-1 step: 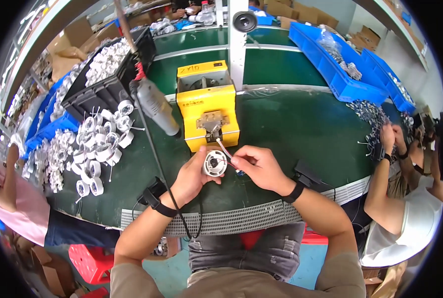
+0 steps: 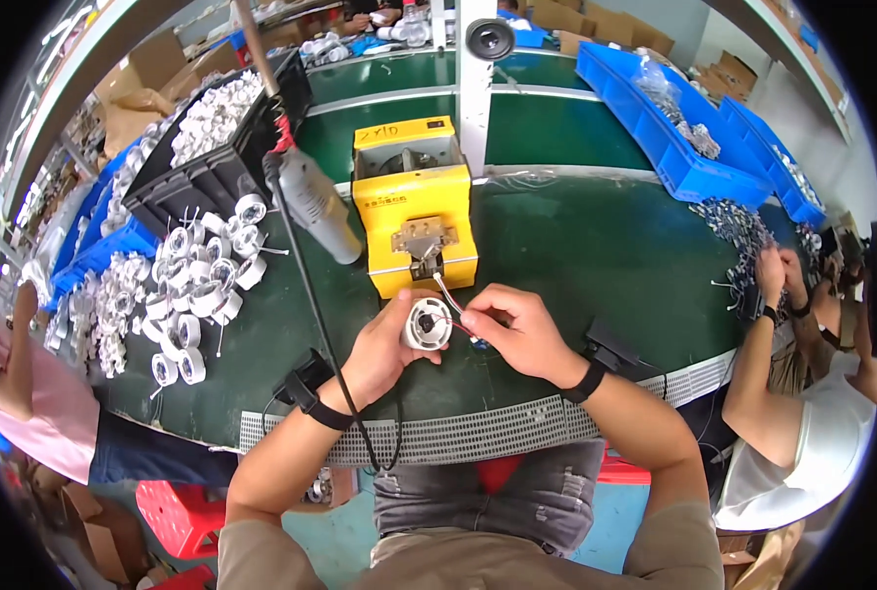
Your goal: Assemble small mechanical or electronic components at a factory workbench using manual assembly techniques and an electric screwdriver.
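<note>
My left hand [image 2: 378, 352] is closed around a white round plastic housing [image 2: 442, 339], whose hollow side faces up with dark parts inside. Between the thumb and fingers of my right hand [image 2: 519, 332], thin wires [image 2: 448, 293] are pinched; red ones run to the housing. Under the right fingertips a small blue part [image 2: 479, 343] peeks out, too small to name. Just beyond both hands stands a yellow bench machine [image 2: 419, 211] with a metal fixture [image 2: 425, 239] on its front. The wires' upper end comes close to this fixture; whether they touch is unclear.
A grey power screwdriver [image 2: 319, 208] hangs on the left, its black cable crossing near my left forearm. White round housings [image 2: 198, 285] are heaped beside a black crate [image 2: 198, 177]. Blue bins [image 2: 670, 138] stand at back right. Co-workers sit on both sides, one handling small parts [image 2: 738, 236].
The hanging screwdriver has swung slightly to the right. My hands keep nearly the same place and grip, with the wires shifted a little.
</note>
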`<state>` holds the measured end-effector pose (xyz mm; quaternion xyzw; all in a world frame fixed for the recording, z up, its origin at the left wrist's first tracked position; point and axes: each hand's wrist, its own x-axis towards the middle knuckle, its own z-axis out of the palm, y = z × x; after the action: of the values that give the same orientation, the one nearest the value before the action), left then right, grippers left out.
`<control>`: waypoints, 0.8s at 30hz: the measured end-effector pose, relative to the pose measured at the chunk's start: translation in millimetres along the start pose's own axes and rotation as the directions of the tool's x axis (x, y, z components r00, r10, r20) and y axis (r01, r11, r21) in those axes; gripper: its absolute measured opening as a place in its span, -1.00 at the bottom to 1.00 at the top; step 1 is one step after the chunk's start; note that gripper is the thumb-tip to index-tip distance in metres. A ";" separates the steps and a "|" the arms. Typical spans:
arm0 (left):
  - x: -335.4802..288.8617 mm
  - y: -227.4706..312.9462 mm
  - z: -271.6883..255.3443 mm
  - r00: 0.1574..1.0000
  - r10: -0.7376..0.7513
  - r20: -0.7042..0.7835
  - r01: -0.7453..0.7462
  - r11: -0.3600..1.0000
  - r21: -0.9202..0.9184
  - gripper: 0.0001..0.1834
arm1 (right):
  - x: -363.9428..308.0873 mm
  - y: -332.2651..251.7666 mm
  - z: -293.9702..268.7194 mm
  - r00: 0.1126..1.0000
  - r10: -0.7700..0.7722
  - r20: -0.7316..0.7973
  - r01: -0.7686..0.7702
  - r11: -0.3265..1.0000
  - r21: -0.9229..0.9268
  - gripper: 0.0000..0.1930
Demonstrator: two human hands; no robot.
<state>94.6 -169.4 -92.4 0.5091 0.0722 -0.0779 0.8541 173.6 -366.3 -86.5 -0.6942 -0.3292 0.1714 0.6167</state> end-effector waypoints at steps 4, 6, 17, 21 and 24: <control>-0.4 -1.0 -7.2 0.997 -0.062 0.039 0.066 0.990 -0.127 -0.53 | -1.9 -4.7 2.8 0.957 -0.246 0.152 0.269 0.950 -0.159 -0.91; -3.0 -1.2 -3.1 0.994 -0.105 0.018 0.106 0.986 -0.127 -0.52 | -7.7 -7.6 7.9 0.950 -0.248 0.190 0.284 0.940 -0.190 -0.89; -5.6 -4.5 -0.9 0.994 -0.105 0.009 0.105 0.995 0.003 -0.44 | -13.2 -11.5 8.6 0.976 -0.129 0.174 0.165 0.963 -0.214 -0.92; -5.4 -3.4 -0.8 0.993 -0.101 0.053 0.101 0.995 0.014 -0.43 | -11.3 -9.4 4.4 0.975 -0.087 0.207 0.109 0.989 -0.099 -0.95; -5.0 -5.2 -1.3 0.992 -0.088 0.086 0.087 0.996 0.020 -0.42 | -10.8 -9.3 2.1 0.970 -0.069 0.232 0.087 0.994 -0.071 -0.96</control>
<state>88.6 -170.4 -96.5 0.5084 0.0568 -0.1379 0.8481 162.1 -371.8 -79.7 -0.6808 -0.4318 0.2124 0.5523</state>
